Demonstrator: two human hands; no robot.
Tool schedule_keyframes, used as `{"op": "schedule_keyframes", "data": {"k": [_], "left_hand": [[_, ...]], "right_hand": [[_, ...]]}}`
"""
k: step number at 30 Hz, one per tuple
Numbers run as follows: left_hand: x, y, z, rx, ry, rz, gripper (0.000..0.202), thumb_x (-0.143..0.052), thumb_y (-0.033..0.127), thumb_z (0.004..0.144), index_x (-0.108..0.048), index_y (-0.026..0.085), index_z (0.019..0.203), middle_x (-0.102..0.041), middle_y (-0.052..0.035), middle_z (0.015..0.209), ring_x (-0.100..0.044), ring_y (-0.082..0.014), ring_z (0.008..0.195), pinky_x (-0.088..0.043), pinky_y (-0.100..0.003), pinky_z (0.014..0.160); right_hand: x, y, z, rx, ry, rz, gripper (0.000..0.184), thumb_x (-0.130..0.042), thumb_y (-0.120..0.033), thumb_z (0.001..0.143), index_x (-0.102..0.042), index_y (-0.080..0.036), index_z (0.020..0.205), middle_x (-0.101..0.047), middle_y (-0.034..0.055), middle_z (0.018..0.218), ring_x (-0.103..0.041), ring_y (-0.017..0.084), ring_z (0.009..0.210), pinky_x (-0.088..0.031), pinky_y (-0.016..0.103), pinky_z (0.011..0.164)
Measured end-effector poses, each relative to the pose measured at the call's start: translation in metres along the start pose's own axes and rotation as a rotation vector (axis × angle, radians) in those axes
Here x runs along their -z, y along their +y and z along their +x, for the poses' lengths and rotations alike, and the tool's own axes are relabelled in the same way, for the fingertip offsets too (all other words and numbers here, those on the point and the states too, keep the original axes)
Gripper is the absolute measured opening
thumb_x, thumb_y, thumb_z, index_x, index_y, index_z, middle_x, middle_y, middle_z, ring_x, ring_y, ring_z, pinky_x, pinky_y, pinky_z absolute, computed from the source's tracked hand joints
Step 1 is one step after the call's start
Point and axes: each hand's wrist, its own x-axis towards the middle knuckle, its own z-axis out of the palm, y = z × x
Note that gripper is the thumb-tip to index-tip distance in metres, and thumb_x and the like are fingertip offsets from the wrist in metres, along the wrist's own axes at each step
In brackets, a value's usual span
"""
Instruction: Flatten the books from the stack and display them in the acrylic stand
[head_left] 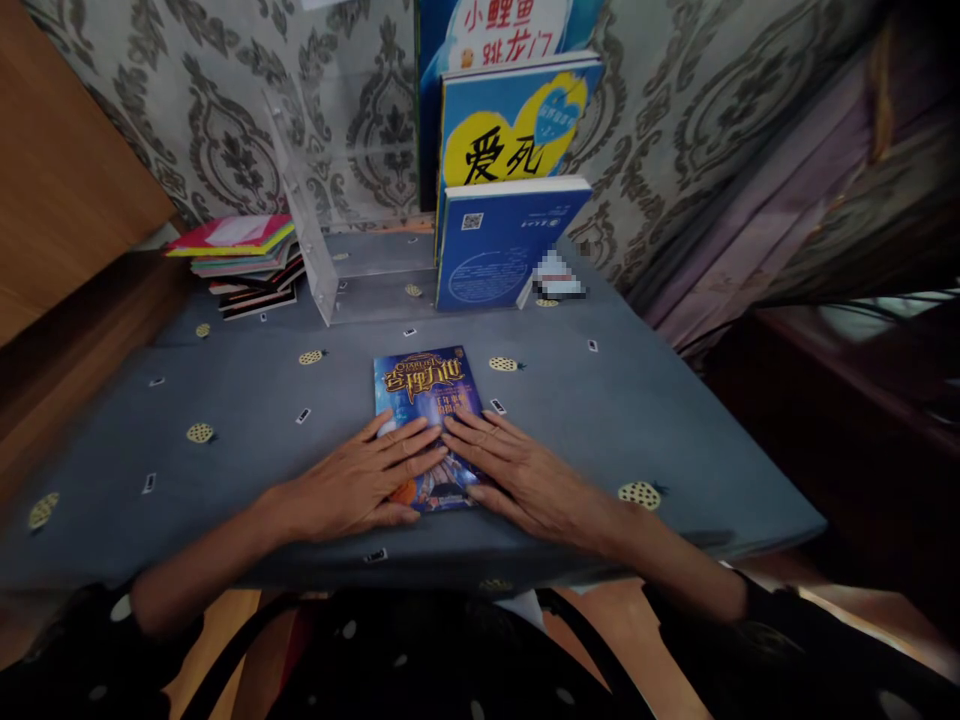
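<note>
A blue and purple book (pixel 427 375) with gold lettering lies closed and face up on the table, near its front edge. My left hand (pixel 367 475) rests flat over the left side of its cover, fingers stretched toward the middle. From the other side my right hand (pixel 525 475) lies flat on the right part of the cover, its fingertips close to those of the left. Both hands are open and grip nothing. Between and below the fingers some of the cover picture shows; the rest of it is hidden under them.
A clear acrylic rack (pixel 304 215) stands at the back. Upright in it on the right are a blue book (pixel 495 245), a yellow-and-blue book (pixel 517 125) and a taller book (pixel 510 30). A stack of booklets (pixel 247 255) lies back left. A patterned cloth (pixel 247 400) covers the table.
</note>
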Motion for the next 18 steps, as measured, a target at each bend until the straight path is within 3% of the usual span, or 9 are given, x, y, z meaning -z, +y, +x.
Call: {"op": "schedule_keyframes", "data": {"k": [4, 12, 18], "left_hand": [[-0.001, 0.012, -0.008, -0.016, -0.05, 0.068, 0.072, -0.035, 0.057, 0.1, -0.009, 0.022, 0.156, -0.016, -0.0081, 0.163, -0.011, -0.0235, 0.151, -0.002, -0.048, 0.122], [0.0, 0.032, -0.023, -0.033, -0.005, 0.034, 0.054, -0.037, 0.027, 0.103, -0.02, 0.026, 0.154, -0.021, -0.0035, 0.162, -0.013, -0.0229, 0.15, -0.015, -0.051, 0.122], [0.0, 0.036, -0.03, -0.038, 0.022, -0.02, 0.059, -0.036, 0.024, 0.103, -0.01, 0.026, 0.156, -0.028, -0.0023, 0.159, -0.019, -0.0195, 0.149, -0.02, -0.047, 0.122]], "right_hand": [[0.001, -0.015, -0.009, 0.01, -0.01, -0.01, 0.059, -0.048, -0.033, 0.099, -0.028, -0.017, 0.152, -0.037, 0.0098, 0.155, -0.024, 0.024, 0.147, -0.023, 0.051, 0.121], [-0.001, -0.042, -0.025, 0.024, -0.03, -0.005, 0.063, -0.051, -0.019, 0.095, -0.026, -0.018, 0.153, -0.038, 0.0078, 0.155, -0.024, 0.021, 0.147, -0.026, 0.047, 0.121], [0.0, -0.049, -0.028, 0.049, -0.029, -0.002, 0.062, -0.053, -0.015, 0.092, -0.032, -0.016, 0.151, -0.04, 0.0083, 0.153, -0.03, 0.021, 0.145, -0.026, 0.045, 0.121]]}}
